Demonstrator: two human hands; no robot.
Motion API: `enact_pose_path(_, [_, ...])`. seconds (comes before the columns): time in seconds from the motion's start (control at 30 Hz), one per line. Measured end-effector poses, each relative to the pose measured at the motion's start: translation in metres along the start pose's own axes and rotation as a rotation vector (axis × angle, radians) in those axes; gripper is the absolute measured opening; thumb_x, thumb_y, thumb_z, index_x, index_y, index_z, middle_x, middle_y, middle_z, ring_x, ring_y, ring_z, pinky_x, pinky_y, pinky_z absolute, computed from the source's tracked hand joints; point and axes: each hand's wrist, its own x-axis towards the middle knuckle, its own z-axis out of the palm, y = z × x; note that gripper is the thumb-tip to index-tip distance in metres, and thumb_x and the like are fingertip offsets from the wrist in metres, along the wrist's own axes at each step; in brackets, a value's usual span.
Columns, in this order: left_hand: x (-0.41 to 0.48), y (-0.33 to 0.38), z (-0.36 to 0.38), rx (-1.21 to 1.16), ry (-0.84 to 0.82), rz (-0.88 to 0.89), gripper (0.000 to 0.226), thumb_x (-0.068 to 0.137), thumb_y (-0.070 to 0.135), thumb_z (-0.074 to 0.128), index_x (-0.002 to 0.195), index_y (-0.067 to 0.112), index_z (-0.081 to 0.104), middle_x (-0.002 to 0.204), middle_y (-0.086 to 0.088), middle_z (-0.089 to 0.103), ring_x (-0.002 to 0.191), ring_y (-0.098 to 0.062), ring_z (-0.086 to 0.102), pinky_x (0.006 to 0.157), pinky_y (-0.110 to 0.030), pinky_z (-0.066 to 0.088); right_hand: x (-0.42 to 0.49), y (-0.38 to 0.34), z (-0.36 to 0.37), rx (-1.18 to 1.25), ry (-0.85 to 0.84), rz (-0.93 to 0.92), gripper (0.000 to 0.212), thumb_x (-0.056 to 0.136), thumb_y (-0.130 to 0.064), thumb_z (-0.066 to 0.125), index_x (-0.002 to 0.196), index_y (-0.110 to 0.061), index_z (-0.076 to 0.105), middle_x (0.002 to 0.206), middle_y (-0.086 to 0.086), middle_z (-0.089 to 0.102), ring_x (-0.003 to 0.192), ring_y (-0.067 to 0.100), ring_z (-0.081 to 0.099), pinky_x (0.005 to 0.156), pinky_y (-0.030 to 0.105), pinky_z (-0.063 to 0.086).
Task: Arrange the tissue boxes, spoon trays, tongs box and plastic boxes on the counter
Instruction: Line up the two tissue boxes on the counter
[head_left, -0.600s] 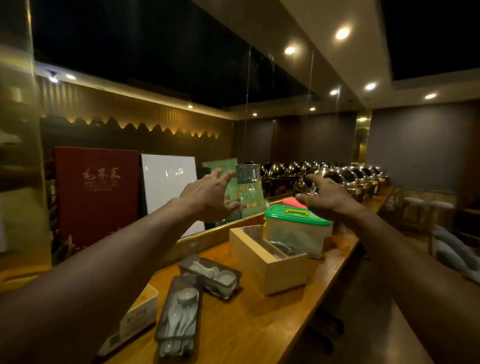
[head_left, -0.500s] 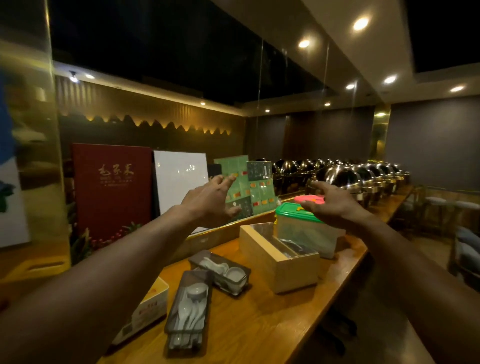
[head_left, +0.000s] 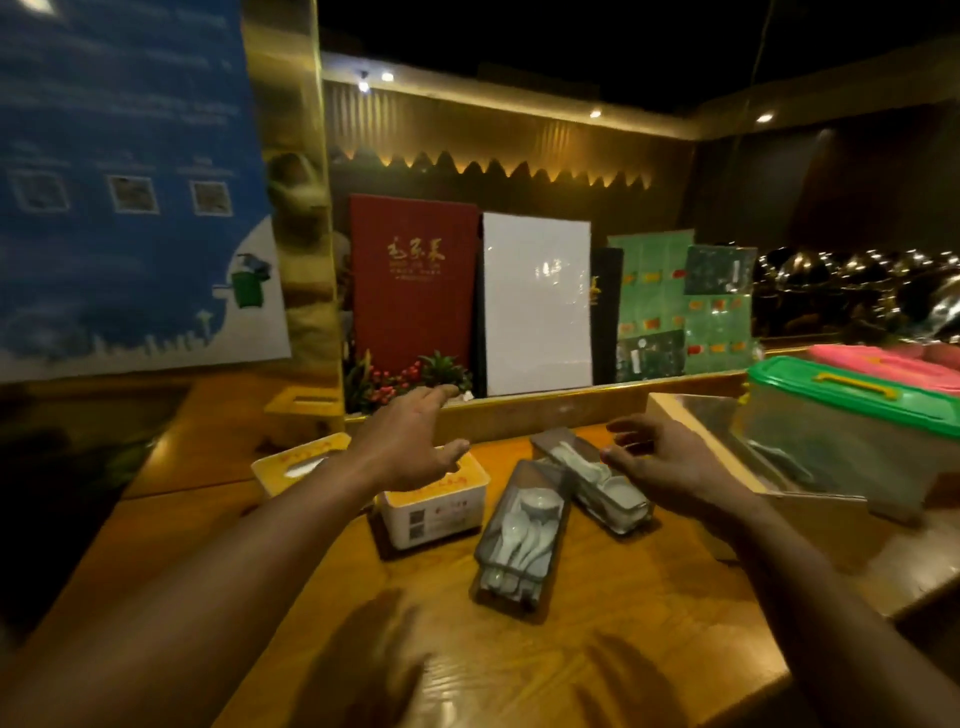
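Observation:
Two tissue boxes with orange tops sit on the wooden counter (head_left: 519, 670): one (head_left: 436, 512) under my left hand, another (head_left: 298, 462) further left. Two dark spoon trays hold white spoons: the near one (head_left: 522, 540) in the middle, the far one (head_left: 597, 483) partly under my right hand. A wooden tongs box (head_left: 691, 415) stands at the right. A clear plastic box with a green lid (head_left: 852, 415) sits beside it, and a pink-lidded one (head_left: 883, 361) behind. My left hand (head_left: 410, 441) hovers open above the nearer tissue box. My right hand (head_left: 670, 462) hovers with fingers apart above the far spoon tray.
A red menu board (head_left: 413, 283), a white board (head_left: 537, 306) and green sheets (head_left: 675, 301) lean behind a raised ledge. A blue poster (head_left: 124, 182) hangs at the left. Shiny chafing dishes (head_left: 857, 280) line the far right. The counter's edge drops off at the right.
The view has swung left and down. Both hands have come down from near the green-lidded box and now hover over a tissue box and a spoon tray.

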Motion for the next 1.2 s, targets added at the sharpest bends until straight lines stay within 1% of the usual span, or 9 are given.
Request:
enact_pose_path(0.07, [-0.007,-0.029,0.005,-0.002,-0.028,-0.085,0.083,0.086,0.062,0.062,0.155,0.03,0.029,0.158,0.002,0.04,0.141,-0.023,0.042,0.106,-0.045,0.046,0.014,-0.005,0.033,0.019,-0.075,-0.034,0.041,0.089,-0.039,0.071,0.127,-0.028,0.058,0.118,-0.007,0.064,0.1,0.005,0.058,0.07,0.022,0.049])
enact_pose_path(0.2, [-0.016,-0.087,0.016,-0.044,-0.025,-0.228,0.081,0.085,0.056,0.068,0.153,0.029,0.034,0.156,0.0,0.044,0.133,-0.024,0.052,0.1,-0.045,0.051,0.037,-0.029,0.094,0.024,-0.12,-0.083,0.042,0.091,-0.034,0.071,0.129,-0.022,0.06,0.123,-0.002,0.065,0.11,0.014,0.061,0.09,0.038,0.056])
enact_pose_path(0.37, [-0.027,-0.154,0.042,-0.13,-0.016,-0.354,0.072,0.083,0.048,0.073,0.147,0.028,0.046,0.15,0.0,0.049,0.131,-0.023,0.052,0.096,-0.04,0.051,0.063,-0.07,0.185,-0.145,-0.163,-0.291,0.047,0.09,-0.038,0.07,0.132,-0.02,0.059,0.128,0.002,0.065,0.115,0.018,0.061,0.092,0.033,0.05])
enact_pose_path(0.53, [-0.038,-0.203,0.085,-0.032,-0.1,-0.429,0.073,0.082,0.051,0.068,0.147,0.03,0.044,0.158,-0.002,0.035,0.143,-0.027,0.032,0.11,-0.051,0.041,0.088,-0.101,0.264,-0.316,-0.213,-0.419,0.058,0.088,-0.042,0.065,0.141,-0.026,0.049,0.139,0.004,0.053,0.125,0.025,0.051,0.099,0.041,0.046])
enact_pose_path(0.7, [-0.049,-0.229,0.106,0.013,-0.131,-0.45,0.063,0.089,0.047,0.064,0.147,0.041,0.041,0.169,-0.006,0.001,0.154,-0.037,-0.002,0.12,-0.057,0.019,0.121,-0.116,0.311,-0.477,-0.27,-0.455,0.072,0.088,-0.043,0.066,0.151,-0.027,0.035,0.149,0.012,0.043,0.137,0.032,0.038,0.11,0.046,0.035])
enact_pose_path(0.87, [-0.058,-0.236,0.111,-0.03,-0.02,-0.457,0.055,0.092,0.043,0.063,0.143,0.048,0.046,0.169,-0.005,-0.001,0.153,-0.035,0.004,0.118,-0.057,0.03,0.156,-0.11,0.346,-0.625,-0.372,-0.472,0.079,0.094,-0.048,0.059,0.157,-0.034,0.014,0.164,0.022,0.014,0.152,0.04,0.004,0.122,0.053,0.007])
enact_pose_path(1.0, [-0.066,-0.246,0.112,-0.136,0.08,-0.508,0.043,0.091,0.044,0.065,0.133,0.051,0.056,0.167,0.005,0.0,0.152,-0.029,0.011,0.114,-0.054,0.037,0.17,-0.106,0.366,-0.673,-0.407,-0.585,0.083,0.095,-0.053,0.054,0.154,-0.048,-0.004,0.161,0.025,0.02,0.151,0.043,0.0,0.12,0.056,-0.005])
enact_pose_path(1.1, [-0.073,-0.254,0.108,-0.228,0.135,-0.58,0.036,0.09,0.041,0.069,0.125,0.049,0.063,0.165,0.01,0.005,0.147,-0.028,0.026,0.103,-0.045,0.051,0.161,-0.108,0.37,-0.65,-0.354,-0.648,0.076,0.095,-0.053,0.053,0.155,-0.045,0.006,0.159,0.026,0.025,0.151,0.043,0.003,0.12,0.053,-0.007])
enact_pose_path(1.2, [-0.078,-0.255,0.102,-0.377,0.165,-0.657,0.033,0.088,0.033,0.074,0.119,0.043,0.065,0.167,0.002,0.01,0.145,-0.033,0.033,0.092,-0.035,0.058,0.142,-0.108,0.372,-0.581,-0.291,-0.665,0.06,0.097,-0.052,0.049,0.152,-0.043,0.025,0.157,0.028,0.028,0.151,0.043,0.01,0.12,0.052,-0.007])
